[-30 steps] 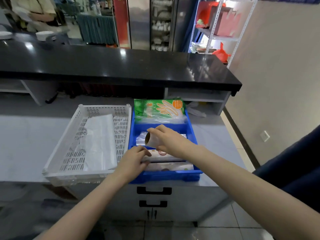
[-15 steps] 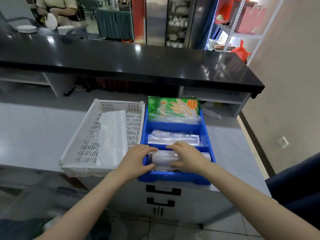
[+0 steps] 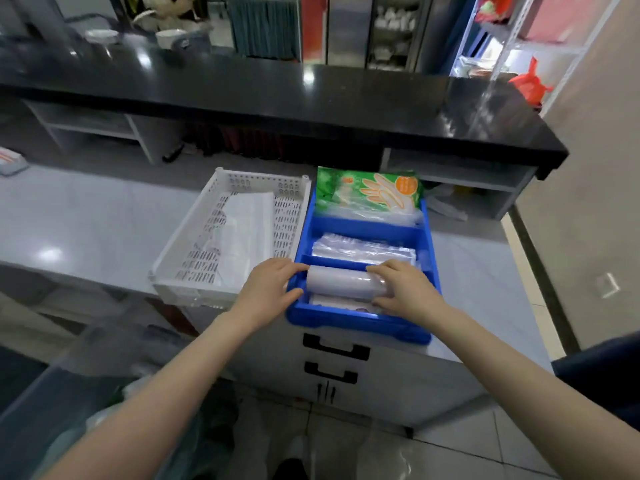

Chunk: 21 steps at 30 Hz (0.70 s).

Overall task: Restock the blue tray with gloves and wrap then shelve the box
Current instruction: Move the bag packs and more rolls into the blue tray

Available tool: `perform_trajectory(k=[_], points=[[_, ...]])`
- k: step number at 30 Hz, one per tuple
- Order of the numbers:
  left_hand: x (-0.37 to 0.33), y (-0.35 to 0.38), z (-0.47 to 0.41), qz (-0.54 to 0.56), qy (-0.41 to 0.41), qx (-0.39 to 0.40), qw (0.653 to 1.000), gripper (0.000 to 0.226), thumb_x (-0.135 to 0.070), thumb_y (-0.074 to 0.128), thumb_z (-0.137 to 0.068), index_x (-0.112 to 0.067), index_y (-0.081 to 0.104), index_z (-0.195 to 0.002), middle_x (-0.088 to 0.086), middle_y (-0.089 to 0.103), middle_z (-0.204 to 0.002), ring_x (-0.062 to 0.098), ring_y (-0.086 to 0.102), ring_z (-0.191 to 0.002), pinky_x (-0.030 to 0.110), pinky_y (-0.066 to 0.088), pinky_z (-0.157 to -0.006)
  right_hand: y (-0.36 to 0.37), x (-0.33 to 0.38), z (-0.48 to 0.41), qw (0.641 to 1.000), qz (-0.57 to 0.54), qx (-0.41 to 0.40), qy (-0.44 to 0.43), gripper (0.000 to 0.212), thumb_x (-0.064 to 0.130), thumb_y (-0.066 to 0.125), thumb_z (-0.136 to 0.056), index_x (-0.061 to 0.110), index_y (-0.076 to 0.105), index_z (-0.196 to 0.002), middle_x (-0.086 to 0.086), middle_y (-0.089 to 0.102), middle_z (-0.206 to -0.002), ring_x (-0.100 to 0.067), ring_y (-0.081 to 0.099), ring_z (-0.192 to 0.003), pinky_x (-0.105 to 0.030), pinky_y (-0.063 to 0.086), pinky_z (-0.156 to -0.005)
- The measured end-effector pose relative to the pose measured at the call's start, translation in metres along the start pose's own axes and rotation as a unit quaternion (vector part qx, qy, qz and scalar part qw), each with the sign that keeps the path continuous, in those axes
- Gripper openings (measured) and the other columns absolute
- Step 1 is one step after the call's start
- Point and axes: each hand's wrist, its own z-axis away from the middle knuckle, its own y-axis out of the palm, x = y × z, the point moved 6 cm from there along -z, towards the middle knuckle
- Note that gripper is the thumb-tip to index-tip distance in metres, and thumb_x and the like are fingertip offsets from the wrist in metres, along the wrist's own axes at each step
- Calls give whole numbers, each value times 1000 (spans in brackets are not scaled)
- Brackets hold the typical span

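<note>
While both hands curl round ends of wrap roll, left hand at left end and right hand at right, roll sits in near compartment of blue tray on surface. Glove pack in far compartment. Step: seating wrap. Next, likely: release, then shelve box, which is not in view.

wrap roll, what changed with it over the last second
The wrap roll came down: a second ago the right hand held it raised and tilted above the blue tray; now it lies flat across the near compartment. The left hand has taken hold of its left end, the right hand holds the other. The glove pack and white basket stayed put.
</note>
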Motion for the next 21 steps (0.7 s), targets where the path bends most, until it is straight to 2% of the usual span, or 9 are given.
perform_trajectory(k=[4,8,12,14,17,21], points=[[23,-25,47,58,-89,-101,989,24,-22,61,-85,-24,63,-109,-11,62,-106,2,50,-100,17,37,-90,-7,40,-7,995,-20,-62,-74,56,32,71,-80,18,53,-131,-6,56,-125,-28,53,-113,-43,46,-95],[65,-38,121,64,-187,-91,976,12,-15,63,-85,-21,68,-93,-6,68,-94,10,61,-90,24,47,-83,10,138,-24,978,-52,-63,-194,41,24,68,-83,12,61,-122,-11,57,-126,-30,53,-114,-45,44,-96],[120,-39,215,70,-324,-35,943,14,-17,59,-84,-24,70,-90,-7,71,-92,9,63,-87,27,49,-80,53,245,-36,943,-48,-5,-329,35,16,67,-83,10,64,-117,-13,59,-123,-33,56,-111,-45,46,-91],[146,-35,266,86,-393,-24,915,14,-19,58,-84,-29,69,-86,-10,70,-88,7,62,-82,26,48,-76,84,291,-38,924,-41,39,-377,35,17,65,-83,10,63,-117,-13,58,-125,-33,55,-113,-45,47,-91],[182,-23,339,110,-489,-19,865,18,-19,60,-80,-36,66,-80,-16,66,-79,4,60,-75,22,45,-69,141,348,-45,905,-21,111,-411,36,24,61,-87,12,60,-122,-8,51,-132,-28,50,-117,-44,45,-94],[228,-4,411,139,-575,-20,806,17,-15,59,-80,-27,70,-86,-7,70,-81,13,63,-77,30,51,-71,226,405,-58,886,1,211,-412,35,28,57,-90,15,58,-122,-5,49,-128,-27,49,-114,-45,45,-91]])
